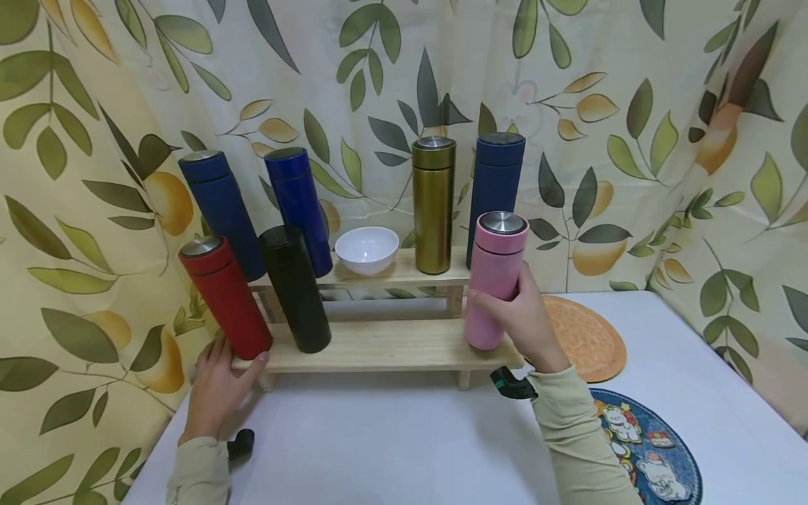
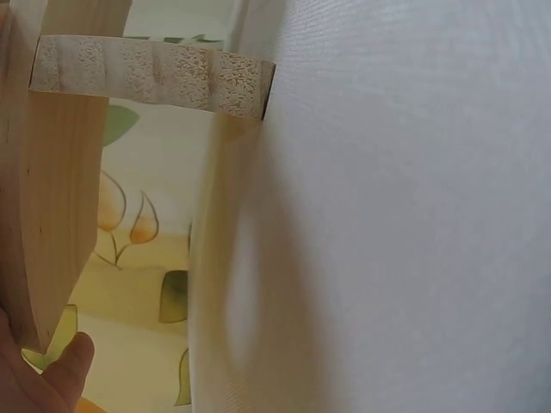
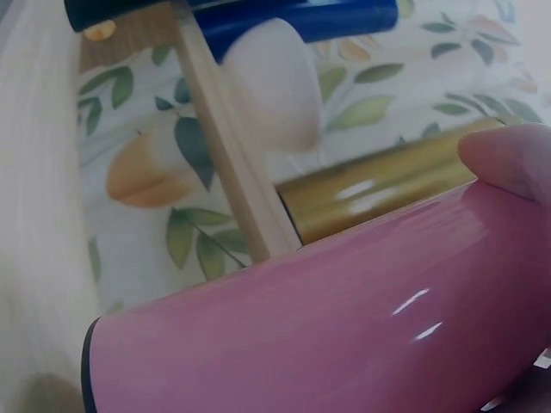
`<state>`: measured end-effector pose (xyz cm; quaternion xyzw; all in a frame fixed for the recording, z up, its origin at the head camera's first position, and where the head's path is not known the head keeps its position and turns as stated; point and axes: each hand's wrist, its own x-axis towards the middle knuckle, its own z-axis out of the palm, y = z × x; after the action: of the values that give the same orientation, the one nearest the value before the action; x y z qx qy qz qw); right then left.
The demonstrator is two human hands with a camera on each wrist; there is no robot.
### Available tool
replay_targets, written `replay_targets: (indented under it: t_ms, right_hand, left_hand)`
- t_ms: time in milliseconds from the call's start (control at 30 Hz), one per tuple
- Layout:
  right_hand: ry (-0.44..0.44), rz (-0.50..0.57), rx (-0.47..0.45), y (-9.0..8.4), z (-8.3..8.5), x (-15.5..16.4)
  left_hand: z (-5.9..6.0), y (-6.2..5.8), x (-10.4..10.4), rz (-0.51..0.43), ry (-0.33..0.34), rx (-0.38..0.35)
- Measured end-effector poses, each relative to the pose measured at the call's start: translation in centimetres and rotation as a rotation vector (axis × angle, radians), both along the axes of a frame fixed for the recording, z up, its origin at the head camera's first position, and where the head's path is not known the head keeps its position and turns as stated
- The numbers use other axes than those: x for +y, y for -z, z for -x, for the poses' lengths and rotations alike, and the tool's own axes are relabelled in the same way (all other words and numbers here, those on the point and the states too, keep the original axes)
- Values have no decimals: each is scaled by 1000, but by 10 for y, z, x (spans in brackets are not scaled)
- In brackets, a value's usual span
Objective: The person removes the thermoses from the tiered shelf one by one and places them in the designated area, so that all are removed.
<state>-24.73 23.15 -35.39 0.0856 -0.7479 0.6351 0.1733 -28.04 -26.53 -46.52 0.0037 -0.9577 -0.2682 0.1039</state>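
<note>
My right hand (image 1: pixel 527 319) grips a pink thermos bottle (image 1: pixel 495 294) with a silver lid, upright at the right end of the lower board of a two-tier wooden shelf (image 1: pixel 385 344). Its pink side (image 3: pixel 284 335) fills the lower right wrist view; I cannot tell whether its base touches the board. My left hand (image 1: pixel 221 386) holds the left end of that lower board, beside the base of a red thermos (image 1: pixel 227 301). The left wrist view shows a fingertip (image 2: pixel 69 370) past the board's corner. A black thermos (image 1: pixel 295 291) stands right of the red one.
On the upper tier stand two blue bottles (image 1: pixel 224 210) (image 1: pixel 299 210), a white bowl (image 1: pixel 367 250), a gold bottle (image 1: pixel 433 207) and a navy bottle (image 1: pixel 499 175). Right of the shelf lie an orange round mat (image 1: pixel 590 337) and a blue patterned mat (image 1: pixel 669 449). Leaf-print curtains hang behind.
</note>
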Motion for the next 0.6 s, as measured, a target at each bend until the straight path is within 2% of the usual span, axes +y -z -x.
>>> replay_targets:
  t_ms: [267,600]
  right_hand:
    - [67,-35,-9,-7,-8,24]
    - [148,-33,-29,-11,-14,51]
  left_hand:
    - [2,-1,-2,5,10,54]
    - [3,1,-3,1,14,56]
